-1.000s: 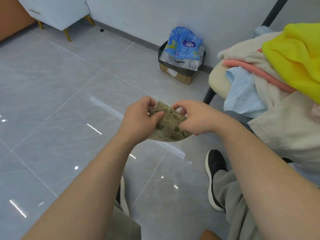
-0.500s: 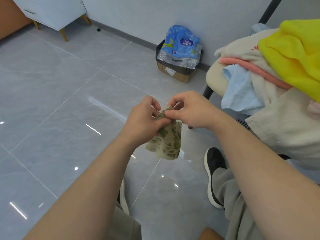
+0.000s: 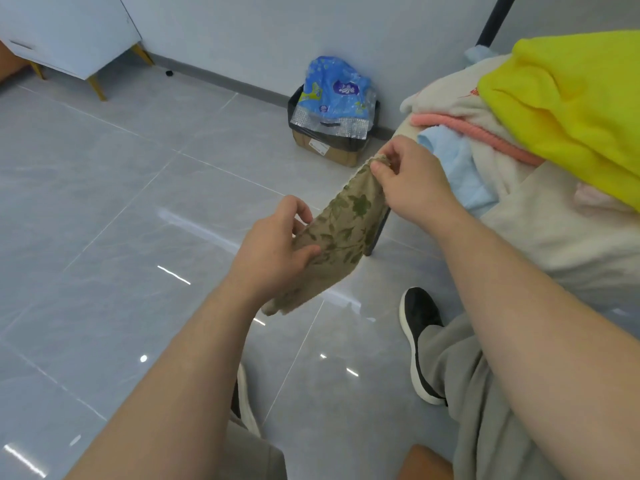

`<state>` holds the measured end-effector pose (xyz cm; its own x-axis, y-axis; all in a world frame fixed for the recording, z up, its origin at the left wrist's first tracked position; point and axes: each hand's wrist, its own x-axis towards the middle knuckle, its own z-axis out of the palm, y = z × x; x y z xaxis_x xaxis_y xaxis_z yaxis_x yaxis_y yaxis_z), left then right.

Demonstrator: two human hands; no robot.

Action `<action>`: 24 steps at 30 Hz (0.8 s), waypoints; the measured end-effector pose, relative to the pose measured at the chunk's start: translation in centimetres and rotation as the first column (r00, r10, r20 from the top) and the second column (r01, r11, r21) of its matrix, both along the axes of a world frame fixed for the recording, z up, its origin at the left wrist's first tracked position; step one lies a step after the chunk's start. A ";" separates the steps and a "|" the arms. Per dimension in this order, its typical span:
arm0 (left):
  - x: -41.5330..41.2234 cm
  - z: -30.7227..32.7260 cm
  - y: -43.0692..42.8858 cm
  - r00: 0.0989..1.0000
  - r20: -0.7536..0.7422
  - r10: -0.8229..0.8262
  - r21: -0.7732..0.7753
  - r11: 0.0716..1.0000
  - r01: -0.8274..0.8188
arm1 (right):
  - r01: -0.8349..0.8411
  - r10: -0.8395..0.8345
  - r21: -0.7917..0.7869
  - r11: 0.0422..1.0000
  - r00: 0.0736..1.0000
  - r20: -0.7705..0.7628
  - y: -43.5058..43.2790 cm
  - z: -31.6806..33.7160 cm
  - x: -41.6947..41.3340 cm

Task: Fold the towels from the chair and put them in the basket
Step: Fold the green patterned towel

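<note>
Left hand: my left hand (image 3: 273,251) grasps the lower half of the leaf-print towel (image 3: 341,233); the thumb lies across its front and the other fingers (image 3: 298,211) curl behind it.
Right hand: my right hand (image 3: 412,181) pinches the towel's upper end, which is bunched between my thumb and forefinger.
Leaf-print towel: tan with green leaves, folded into a narrow band. It slants in the air from my right hand down to my left, above the floor (image 3: 121,220), and its loose tail hangs just below my left wrist.
Chair pile: to my right, more towels are heaped on the chair. A yellow towel (image 3: 571,109) lies on top. Under it is a cream towel (image 3: 450,98) with a pink edge, and a light blue towel (image 3: 460,171) sits just beside my right hand. A large beige cloth (image 3: 571,237) drapes down below them.
Chair leg: a dark chair leg (image 3: 377,233) shows just behind the stretched towel.
By the wall: a cardboard box (image 3: 329,150) lined with black plastic stands against the wall, with a blue printed bag (image 3: 332,95) sticking out of it, well apart from my hands.
Far left corner: a white cabinet (image 3: 69,32) stands on slim yellow legs.
Below: my black shoe (image 3: 419,334) rests on the grey tiles, below the towel and towards my right.
</note>
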<state>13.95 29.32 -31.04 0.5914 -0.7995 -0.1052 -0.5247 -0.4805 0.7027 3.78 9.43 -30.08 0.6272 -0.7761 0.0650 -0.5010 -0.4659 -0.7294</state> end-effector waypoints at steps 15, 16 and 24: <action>1.0 -0.1 2.4 0.996 0.067 -0.061 0.221 0.974 0.045 | 0.164 -0.164 -0.073 0.984 0.986 0.003 -2.2 -0.7 -1.4; 1.3 0.0 2.6 0.995 0.093 -0.038 0.240 0.971 0.014 | 0.168 -0.169 -0.065 0.984 0.986 -0.005 -2.2 -0.7 -1.3; 4.5 0.7 3.8 0.887 -0.265 0.377 0.055 0.925 -0.377 | 0.198 -0.200 -0.069 0.978 0.980 -0.017 -1.4 -0.1 -1.4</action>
<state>18.44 33.17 -30.33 0.7980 -0.5215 -0.3021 -0.0974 -0.6063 0.7893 2.38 8.01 -30.19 0.4628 -0.8798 0.1082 -0.6051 -0.4028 -0.6868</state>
